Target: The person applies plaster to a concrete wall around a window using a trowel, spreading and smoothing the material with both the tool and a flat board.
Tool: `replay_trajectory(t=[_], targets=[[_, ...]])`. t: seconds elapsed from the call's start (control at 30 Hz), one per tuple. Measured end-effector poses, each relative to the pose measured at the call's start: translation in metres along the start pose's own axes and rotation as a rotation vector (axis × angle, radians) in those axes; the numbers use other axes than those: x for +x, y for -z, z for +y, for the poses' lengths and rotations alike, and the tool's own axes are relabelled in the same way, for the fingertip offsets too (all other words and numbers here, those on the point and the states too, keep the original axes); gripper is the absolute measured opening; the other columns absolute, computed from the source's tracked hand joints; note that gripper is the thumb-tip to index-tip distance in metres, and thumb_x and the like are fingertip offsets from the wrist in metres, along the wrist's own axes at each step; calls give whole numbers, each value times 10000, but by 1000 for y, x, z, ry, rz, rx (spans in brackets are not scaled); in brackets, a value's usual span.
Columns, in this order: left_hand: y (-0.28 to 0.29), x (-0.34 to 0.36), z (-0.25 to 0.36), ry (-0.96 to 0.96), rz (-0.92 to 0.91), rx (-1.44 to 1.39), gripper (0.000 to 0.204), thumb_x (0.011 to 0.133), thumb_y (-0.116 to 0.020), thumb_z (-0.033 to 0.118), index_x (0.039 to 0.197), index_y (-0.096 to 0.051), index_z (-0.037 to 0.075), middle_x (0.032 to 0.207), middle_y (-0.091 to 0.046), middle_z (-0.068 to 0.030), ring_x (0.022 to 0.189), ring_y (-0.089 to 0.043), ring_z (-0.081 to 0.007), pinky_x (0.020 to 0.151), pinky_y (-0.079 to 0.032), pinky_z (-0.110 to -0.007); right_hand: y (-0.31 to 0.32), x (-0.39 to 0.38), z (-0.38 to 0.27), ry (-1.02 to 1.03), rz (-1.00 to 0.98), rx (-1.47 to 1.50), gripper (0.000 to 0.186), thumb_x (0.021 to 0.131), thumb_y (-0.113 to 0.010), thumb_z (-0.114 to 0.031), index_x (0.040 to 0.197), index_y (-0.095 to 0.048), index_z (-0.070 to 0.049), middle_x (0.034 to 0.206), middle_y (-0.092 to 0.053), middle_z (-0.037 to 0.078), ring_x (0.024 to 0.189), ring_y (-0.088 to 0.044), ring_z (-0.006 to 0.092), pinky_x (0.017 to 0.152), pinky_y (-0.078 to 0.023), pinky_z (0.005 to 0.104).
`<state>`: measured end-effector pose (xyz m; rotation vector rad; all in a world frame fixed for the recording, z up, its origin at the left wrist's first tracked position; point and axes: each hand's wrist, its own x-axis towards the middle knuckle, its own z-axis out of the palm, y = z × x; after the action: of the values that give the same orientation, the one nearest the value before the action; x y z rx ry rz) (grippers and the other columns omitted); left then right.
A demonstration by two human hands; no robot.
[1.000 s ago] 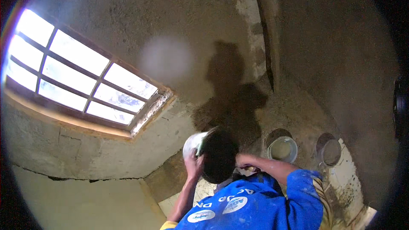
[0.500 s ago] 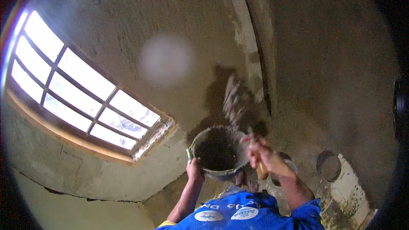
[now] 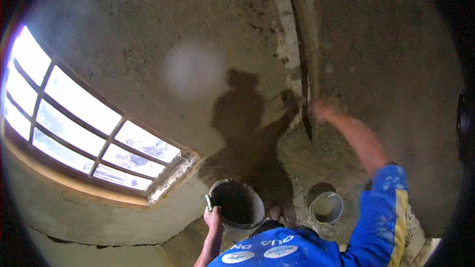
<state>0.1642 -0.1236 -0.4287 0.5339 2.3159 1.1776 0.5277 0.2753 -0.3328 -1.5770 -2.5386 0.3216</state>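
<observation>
My left hand (image 3: pixel 213 216) is closed on the left rim of a dark bucket (image 3: pixel 261 206), beside a pale grip piece that sticks up. The inside of the bucket is dark, so its contents are hard to make out. My right arm is stretched up and forward to the wall, and the right hand (image 3: pixel 324 111) is smeared by motion. At its fingers a thin, pale, blade-like edge (image 3: pixel 309 94) shows, probably of the wooden-handled trowel seen earlier. It lies beside a long dark groove (image 3: pixel 299 34) in the wall.
A barred window (image 3: pixel 84 113) fills the left side, above a paler wall band (image 3: pixel 123 222). A second, light bucket (image 3: pixel 340 208) stands to the right of the dark one. My shadow (image 3: pixel 242 113) falls on the rough brown wall (image 3: pixel 163 24). Bare feet (image 3: pixel 277 213) show below.
My right hand has swung from above the bucket up and right to the wall. Dark specks now show on the upper wall. The bucket and left hand sit lower and further left in view.
</observation>
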Motion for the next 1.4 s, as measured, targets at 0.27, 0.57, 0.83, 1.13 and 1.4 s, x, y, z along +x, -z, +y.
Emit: replay_trajectory(t=[0.27, 0.57, 0.83, 1.13, 1.4], targets=[[-36, 6, 19, -455, 34, 291, 316, 749, -618, 203, 940, -559, -41, 741, -594, -156, 641, -532, -249, 631, -432, -363, -213, -172, -116, 207, -739, 443, 266, 756, -596, -245, 851, -583, 3, 740, -595, 205, 672, -597, 346, 598, -473, 445], [-175, -100, 174, -645, -585, -59, 308, 687, -588, 133, 956, -581, -17, 830, -616, -168, 761, -583, -245, 734, -457, -345, -407, -251, 49, -397, -1205, 1553, 245, 851, -572, -287, 872, -633, -51, 755, -630, 89, 615, -580, 225, 530, -480, 409], [-119, -111, 133, 69, -128, -575, 118, 741, -564, 119, 847, -537, 75, 642, -476, -14, 609, -472, -126, 549, -400, -314, -21, -216, -41, -203, -1150, 1917, 327, 883, -542, -281, 1114, -490, -55, 652, -471, -7, 534, -471, 81, 440, -417, 249], [-78, -143, 75, 95, 167, -224, 147, 707, -612, 161, 733, -530, 41, 629, -530, -24, 578, -497, -131, 541, -411, -319, 259, -101, -62, 368, 708, 1681, 236, 893, -502, -196, 1094, -446, -85, 662, -478, 8, 509, -486, 115, 456, -413, 241], [-42, -125, 22, -23, 383, -145, 197, 682, -621, 178, 690, -494, 28, 625, -535, -57, 571, -478, -147, 572, -413, -323, 334, 116, -13, 37, 796, 18, 174, 797, -533, -109, 942, -587, -31, 814, -610, 172, 681, -586, 335, 635, -477, 465]])
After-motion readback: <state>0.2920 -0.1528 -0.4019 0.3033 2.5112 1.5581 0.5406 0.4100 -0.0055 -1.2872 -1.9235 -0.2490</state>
